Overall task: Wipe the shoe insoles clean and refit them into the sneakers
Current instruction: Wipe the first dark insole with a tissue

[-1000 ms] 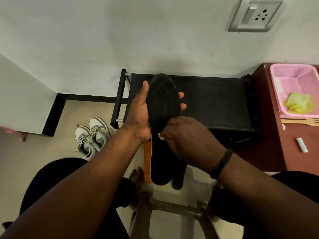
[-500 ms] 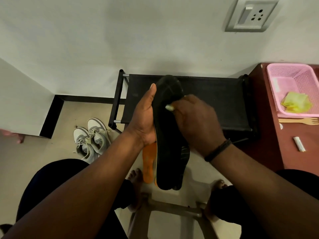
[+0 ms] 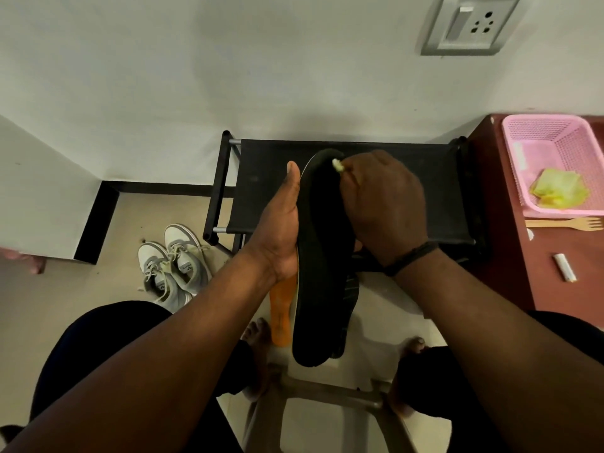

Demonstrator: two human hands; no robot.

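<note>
left hand [image 3: 277, 237] gripping black insole [image 3: 322, 256] at frame centre, long axis running top to bottom; right hand [image 3: 385, 204] pinching small wipe [image 3: 336, 165] at its upper tip. sneakers [image 3: 173, 263] lower left.

You're looking at a dim, evenly lit room; the soft light leaves the white wall [image 3: 228, 76] greyish, with a faint shadow near 12 o'clock. Your forearms at 6 o'clock and the black insole [image 3: 322, 256] read very dark, losing detail. Wide-angle distortion bends the edges: the socket plate [image 3: 470, 24] at 1 o'clock leans. The focus is slightly soft throughout, and there's no glare.
</note>
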